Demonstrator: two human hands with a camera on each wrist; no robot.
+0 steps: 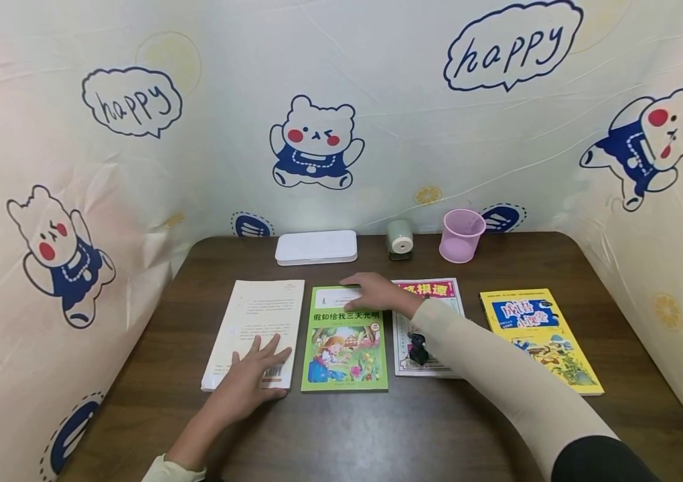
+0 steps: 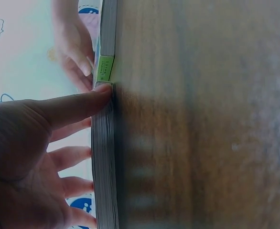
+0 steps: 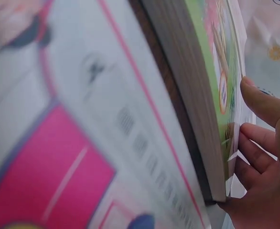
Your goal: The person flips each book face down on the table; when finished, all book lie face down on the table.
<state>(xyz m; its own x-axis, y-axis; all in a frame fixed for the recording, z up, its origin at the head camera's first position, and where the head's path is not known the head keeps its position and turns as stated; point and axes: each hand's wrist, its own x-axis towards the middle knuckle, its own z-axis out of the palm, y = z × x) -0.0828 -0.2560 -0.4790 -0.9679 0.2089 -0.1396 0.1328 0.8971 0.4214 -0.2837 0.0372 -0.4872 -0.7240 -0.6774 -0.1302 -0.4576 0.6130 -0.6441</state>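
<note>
Under the left hand (image 1: 251,381), fingers spread: a white paperback (image 1: 270,304), barcode up. Under the right hand (image 1: 377,292), fingers extended across the top edge, no pinch visible: the green 假如给我三天光明 paperback (image 1: 347,358). Might skew or bump alongside if pushed at one corner; might drag the 根谭 book (image 1: 403,328) with the sleeve (image 1: 492,375) above. Right of that forearm: yellow 成语小课堂 book (image 1: 552,348). Beyond both hands, on the wall cloth (image 1: 227,147): "happy".
</note>
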